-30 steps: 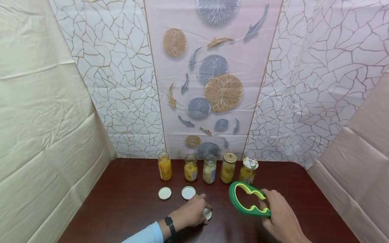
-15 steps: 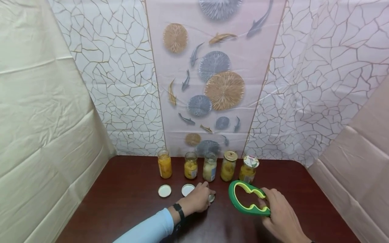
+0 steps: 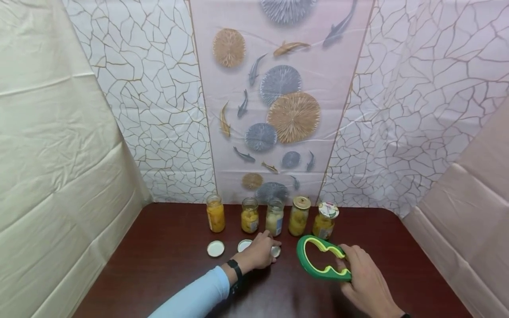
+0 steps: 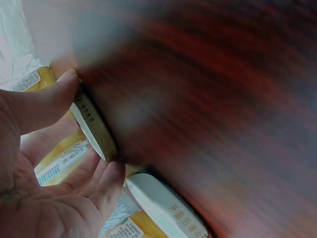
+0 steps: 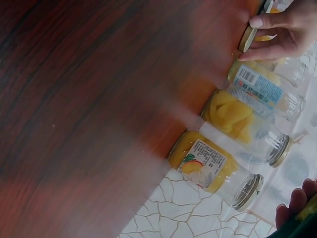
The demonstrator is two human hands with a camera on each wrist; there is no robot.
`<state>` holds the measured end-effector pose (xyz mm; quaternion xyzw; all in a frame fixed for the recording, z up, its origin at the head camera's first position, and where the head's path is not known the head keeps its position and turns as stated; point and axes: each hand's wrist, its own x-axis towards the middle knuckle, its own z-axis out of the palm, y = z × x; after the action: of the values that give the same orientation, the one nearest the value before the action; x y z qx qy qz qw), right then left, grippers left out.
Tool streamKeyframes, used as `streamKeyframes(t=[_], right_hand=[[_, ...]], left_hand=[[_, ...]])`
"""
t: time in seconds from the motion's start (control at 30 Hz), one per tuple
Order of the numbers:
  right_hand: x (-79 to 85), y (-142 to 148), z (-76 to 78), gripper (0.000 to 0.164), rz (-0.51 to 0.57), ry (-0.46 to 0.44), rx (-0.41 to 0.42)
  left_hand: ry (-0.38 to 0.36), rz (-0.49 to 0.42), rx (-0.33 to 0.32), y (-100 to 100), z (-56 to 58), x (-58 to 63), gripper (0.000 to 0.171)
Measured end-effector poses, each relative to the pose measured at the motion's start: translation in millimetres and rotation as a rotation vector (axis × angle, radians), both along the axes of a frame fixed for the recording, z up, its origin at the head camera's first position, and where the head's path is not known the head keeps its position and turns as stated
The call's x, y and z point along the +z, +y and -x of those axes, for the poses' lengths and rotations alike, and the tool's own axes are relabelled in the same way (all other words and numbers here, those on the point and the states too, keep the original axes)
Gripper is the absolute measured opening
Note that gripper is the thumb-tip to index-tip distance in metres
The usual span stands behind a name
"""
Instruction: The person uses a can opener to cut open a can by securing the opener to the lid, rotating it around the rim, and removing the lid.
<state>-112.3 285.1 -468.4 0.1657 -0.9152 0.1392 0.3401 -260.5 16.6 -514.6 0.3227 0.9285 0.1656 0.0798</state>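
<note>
My left hand [image 3: 257, 252] pinches a small round jar lid [image 3: 275, 251] low over the table, in front of an open jar of pale fruit [image 3: 274, 217]. In the left wrist view, thumb and fingertips hold this lid [image 4: 96, 126] by its edge, close against the wood. My right hand [image 3: 366, 280] grips a green jar opener [image 3: 303, 258] with a yellow scalloped inner edge, held in front of the two jars at right. Only fingertips and a sliver of the opener [image 5: 302, 225] appear in the right wrist view.
Two upturned white lids [image 3: 215, 248] lie left of my left hand, the nearer one [image 3: 244, 245] partly covered by it. Two open jars of yellow fruit [image 3: 216, 217] stand at back left. A gold-lidded jar [image 3: 298, 218] and a patterned-lid jar [image 3: 326, 221] stand at back right.
My left hand has slid forward with the lid, from nearer the front of the table to the row of lids by the jars. The right hand and opener have barely moved.
</note>
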Motion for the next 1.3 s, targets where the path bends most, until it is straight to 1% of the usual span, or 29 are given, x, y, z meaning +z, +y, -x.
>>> streamKeyframes(t=[0.13, 0.27, 0.37, 0.43, 0.53, 0.6, 0.67, 0.73, 0.9, 1.0, 1.07, 1.17, 1.3], right_hand=[[-2.6, -1, 0.7, 0.037, 0.005, -0.004, 0.005], [-4.7, -2, 3.9, 0.035, 0.001, -0.031, -0.002], [-6.4, -3, 5.0, 0.039, 0.018, -0.042, -0.033], [-7.6, -3, 4.7, 0.042, 0.036, -0.035, -0.06], [-9.4, -2, 3.9, 0.043, 0.059, -0.008, -0.089], [-9.7, -2, 4.1, 0.038, 0.067, 0.005, -0.089], [-9.6, -1, 5.2, 0.03, 0.072, 0.01, -0.075], [-9.2, 0, 6.3, 0.026, 0.078, 0.005, -0.065], [-9.1, 4, 8.7, 0.029, 0.079, 0.006, -0.054], [-8.7, 8, 10.7, 0.025, 0.064, 0.018, -0.034], [-8.6, 9, 11.9, 0.024, 0.053, 0.025, -0.023], [-8.7, 10, 12.6, 0.023, 0.049, 0.028, -0.006], [-7.3, 10, 13.7, 0.022, 0.062, 0.025, -0.001]], left_hand=[[-0.005, -0.026, 0.004, 1, 1.7, -3.4, 0.056], [0.005, -0.033, 0.034, 2, 3.2, -5.2, 0.061], [0.015, -0.031, 0.049, 2, 2.6, -4.5, 0.067], [0.017, -0.043, 0.056, 0, -0.2, -2.8, 0.072], [0.023, -0.078, 0.067, -7, -9.1, -1.0, 0.078], [0.021, -0.122, 0.082, -15, -17.0, 0.7, 0.079], [0.022, -0.166, 0.095, -23, -25.7, 2.4, 0.078], [0.015, -0.208, 0.102, -31, -33.9, 5.2, 0.075], [-0.023, -0.272, 0.095, -47, -51.0, 13.9, 0.07], [-0.038, -0.3, 0.093, -53, -57.9, 17.8, 0.069], [-0.035, -0.314, 0.093, -55, -61.6, 19.5, 0.068], [-0.04, -0.327, 0.09, -59, -66.0, 20.5, 0.066], [-0.065, -0.354, 0.086, -61, -70.0, 22.4, 0.063]])
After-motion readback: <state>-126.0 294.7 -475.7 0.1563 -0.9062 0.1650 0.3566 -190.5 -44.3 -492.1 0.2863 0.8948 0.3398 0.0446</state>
